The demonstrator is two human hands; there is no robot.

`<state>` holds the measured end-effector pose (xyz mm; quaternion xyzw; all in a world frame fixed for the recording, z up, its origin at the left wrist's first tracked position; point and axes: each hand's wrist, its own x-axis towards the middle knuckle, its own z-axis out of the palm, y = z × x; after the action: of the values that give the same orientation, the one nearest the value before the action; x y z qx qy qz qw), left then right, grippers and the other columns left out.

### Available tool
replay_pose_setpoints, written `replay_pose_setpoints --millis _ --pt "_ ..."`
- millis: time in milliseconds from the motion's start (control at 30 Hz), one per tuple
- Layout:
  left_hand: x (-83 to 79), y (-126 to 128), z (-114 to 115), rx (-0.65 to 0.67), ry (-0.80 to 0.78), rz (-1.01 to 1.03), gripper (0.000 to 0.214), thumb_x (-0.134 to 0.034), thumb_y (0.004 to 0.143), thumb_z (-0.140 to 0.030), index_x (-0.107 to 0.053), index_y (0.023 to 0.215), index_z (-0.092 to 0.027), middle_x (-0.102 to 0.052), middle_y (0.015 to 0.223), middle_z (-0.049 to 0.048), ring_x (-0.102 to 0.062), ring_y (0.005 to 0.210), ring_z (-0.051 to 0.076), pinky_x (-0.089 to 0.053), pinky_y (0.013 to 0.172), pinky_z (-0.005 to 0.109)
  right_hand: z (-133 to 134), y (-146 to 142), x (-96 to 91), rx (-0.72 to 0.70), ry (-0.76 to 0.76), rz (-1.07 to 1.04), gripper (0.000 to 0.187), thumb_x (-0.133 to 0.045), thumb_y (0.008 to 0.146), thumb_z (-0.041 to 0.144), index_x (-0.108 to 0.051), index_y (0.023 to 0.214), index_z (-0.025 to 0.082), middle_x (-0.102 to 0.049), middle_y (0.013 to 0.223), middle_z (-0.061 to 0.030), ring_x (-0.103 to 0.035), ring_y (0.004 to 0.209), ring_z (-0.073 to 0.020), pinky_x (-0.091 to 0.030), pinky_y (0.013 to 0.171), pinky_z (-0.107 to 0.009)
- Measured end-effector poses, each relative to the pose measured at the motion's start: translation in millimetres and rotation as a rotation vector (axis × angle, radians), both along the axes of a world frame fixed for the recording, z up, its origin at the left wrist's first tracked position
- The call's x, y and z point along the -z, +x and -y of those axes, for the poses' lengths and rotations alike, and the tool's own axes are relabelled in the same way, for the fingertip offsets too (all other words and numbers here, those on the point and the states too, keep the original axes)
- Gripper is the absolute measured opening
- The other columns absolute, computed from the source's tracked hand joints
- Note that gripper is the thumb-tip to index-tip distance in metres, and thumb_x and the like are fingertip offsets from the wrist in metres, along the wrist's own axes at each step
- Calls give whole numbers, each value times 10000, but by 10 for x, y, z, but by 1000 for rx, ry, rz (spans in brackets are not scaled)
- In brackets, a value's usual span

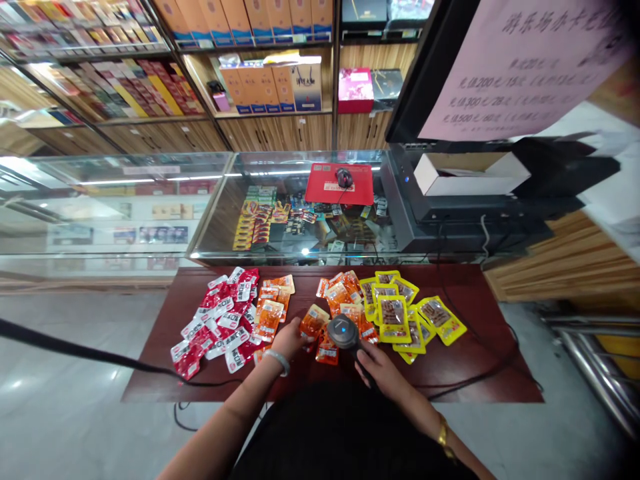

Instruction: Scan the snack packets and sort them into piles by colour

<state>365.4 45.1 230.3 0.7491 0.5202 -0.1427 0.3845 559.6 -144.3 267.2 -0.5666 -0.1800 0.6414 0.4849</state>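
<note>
My left hand (290, 341) pinches an orange snack packet (315, 321) by its edge, just above the dark red table. In my right hand (383, 367) is the handle of a black barcode scanner (344, 330), whose head shows a small blue light and hangs over more orange packets (327, 352). To the left of my left hand lie other orange packets (270, 320) and a wide pile of red-and-white packets (227, 320). Right of the scanner, yellow packets (393, 319) with brown contents overlap one another.
Behind the table (480, 373) stands a glass display counter (295, 260) with a red mouse pad (317, 175) and a mouse (344, 177) on top. A black checkout machine (415, 213) holds a white open box (450, 183). Dark cables (150, 363) cross both sides.
</note>
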Motion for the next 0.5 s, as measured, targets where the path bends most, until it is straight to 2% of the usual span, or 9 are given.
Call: replay_pose_setpoints --millis 100,200,267,367,433,500 --pt "-13 109 70 -88 -80 158 284 -735 703 -301 -525 869 -208 -693 828 5 -652 773 162 -433 670 228 -58 3 -96 -42 47 19 678 -595 783 706 -540 1196 172 -434 520 94 -355 393 -75 -271 386 -197" --pt "19 183 154 -100 -31 216 296 -730 689 -347 -525 835 -191 -666 793 2 -627 756 174 -438 669 249 -89 -6 -123 -41 57 14 643 -584 793 703 -556 1153 171 -425 519 98 -347 382 -70 -273 383 -195" --pt "68 218 202 -115 -6 241 321 -731 680 -383 -528 824 -180 -654 785 3 -617 755 181 -445 673 263 -75 -16 -72 -37 51 8 622 -576 804 697 -566 1142 176 -410 522 100 -353 383 -70 -275 382 -193" --pt "149 258 256 -182 -103 334 291 -711 704 -339 -561 892 -174 -677 832 12 -629 793 176 -468 712 266 -16 -25 58 -20 18 9 600 -586 814 677 -568 1166 193 -423 539 92 -389 405 -78 -283 392 -189" --pt "174 255 273 -160 -150 352 294 -691 730 -301 -588 975 -174 -699 898 34 -641 854 183 -480 767 279 24 -23 132 -23 8 8 579 -586 827 660 -569 1178 200 -432 535 88 -394 414 -84 -281 395 -188" --pt "158 198 267 -40 -74 283 337 -689 747 -308 -613 1050 -180 -702 1009 65 -632 967 210 -467 863 315 47 -18 172 -32 10 4 556 -579 844 642 -572 1182 200 -426 521 89 -384 414 -87 -273 393 -187"
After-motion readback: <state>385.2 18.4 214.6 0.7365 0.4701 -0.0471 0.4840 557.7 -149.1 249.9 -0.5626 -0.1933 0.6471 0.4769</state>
